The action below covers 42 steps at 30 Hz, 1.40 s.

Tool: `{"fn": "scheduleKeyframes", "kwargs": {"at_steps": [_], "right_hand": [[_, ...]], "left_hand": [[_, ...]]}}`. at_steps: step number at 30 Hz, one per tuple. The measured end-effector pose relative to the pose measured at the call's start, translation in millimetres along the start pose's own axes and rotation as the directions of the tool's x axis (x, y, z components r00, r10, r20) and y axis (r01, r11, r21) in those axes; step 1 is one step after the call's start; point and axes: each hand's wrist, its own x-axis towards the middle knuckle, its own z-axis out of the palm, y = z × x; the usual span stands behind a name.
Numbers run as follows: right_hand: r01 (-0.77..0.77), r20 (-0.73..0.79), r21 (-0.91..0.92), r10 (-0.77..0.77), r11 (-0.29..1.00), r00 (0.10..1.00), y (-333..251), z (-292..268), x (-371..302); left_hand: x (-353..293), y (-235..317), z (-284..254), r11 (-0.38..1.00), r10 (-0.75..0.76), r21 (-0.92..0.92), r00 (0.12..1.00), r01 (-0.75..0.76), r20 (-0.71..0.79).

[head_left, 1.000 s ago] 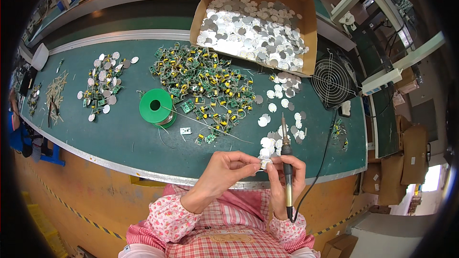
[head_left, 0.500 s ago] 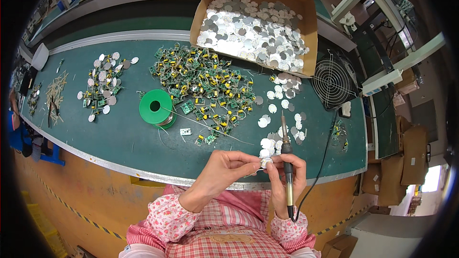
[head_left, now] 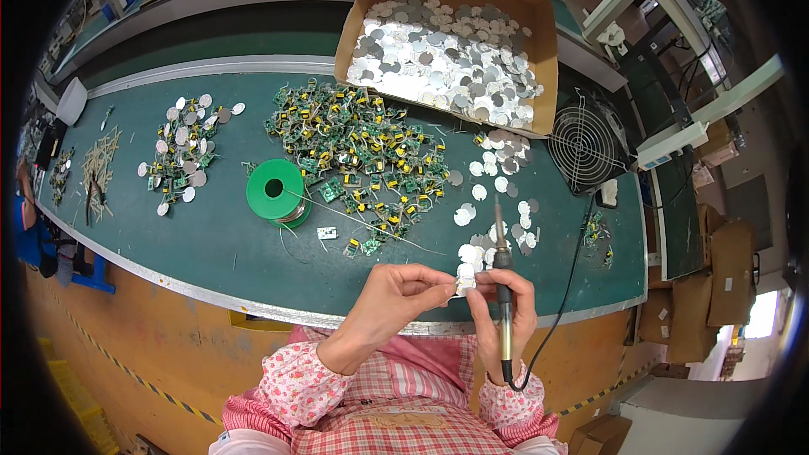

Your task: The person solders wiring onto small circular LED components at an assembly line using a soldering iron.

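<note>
Just above the bench's front edge, the fingertips of my left hand [head_left: 383, 307] pinch a small white piece [head_left: 465, 286], whose exact kind is too small to make out. My right hand [head_left: 489, 337] grips a soldering iron [head_left: 503, 263] upright, tip pointing away from me, with its thumb and fingertips close beside the white piece. Right beyond my fingers lie round silvery discs [head_left: 470, 254]. A green spool of solder wire [head_left: 276, 191] stands left of centre, its wire trailing toward my hands. Behind it spreads a heap of small green circuit boards [head_left: 362, 147] with yellow parts.
An open cardboard box [head_left: 356, 27] full of discs sits at the back. To its right stands a black fan [head_left: 583, 143] with a wire guard. Boards with discs [head_left: 181, 147] lie at left, near thin sticks [head_left: 101, 164]. The iron's cable [head_left: 566, 299] runs along the right.
The soldering iron and my right hand have shifted slightly left. Between my fingertips the white piece has turned a little. My left hand has barely moved.
</note>
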Motion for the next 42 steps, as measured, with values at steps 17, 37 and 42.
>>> {"fn": "scheduleKeyframes", "kwargs": {"at_steps": [17,37,42], "right_hand": [[0.335,0.045,0.027,-0.335,0.942,0.941,-0.8,-39.0,-22.5],[0.358,0.04,-0.009,-0.357,0.934,0.933,2.5,-36.7,-25.3],[0.156,-0.169,0.002,-0.154,0.988,0.974,-6.8,-32.3,-27.2]], "left_hand": [[0.0,4.3,0.8,0.996,0.003,-0.085,0.999,-0.006,-0.036],[1.3,3.6,0.4,0.995,0.018,-0.096,1.0,-0.02,-0.024],[2.1,2.5,-1.0,0.993,0.011,-0.113,1.0,-0.012,-0.015]]}}
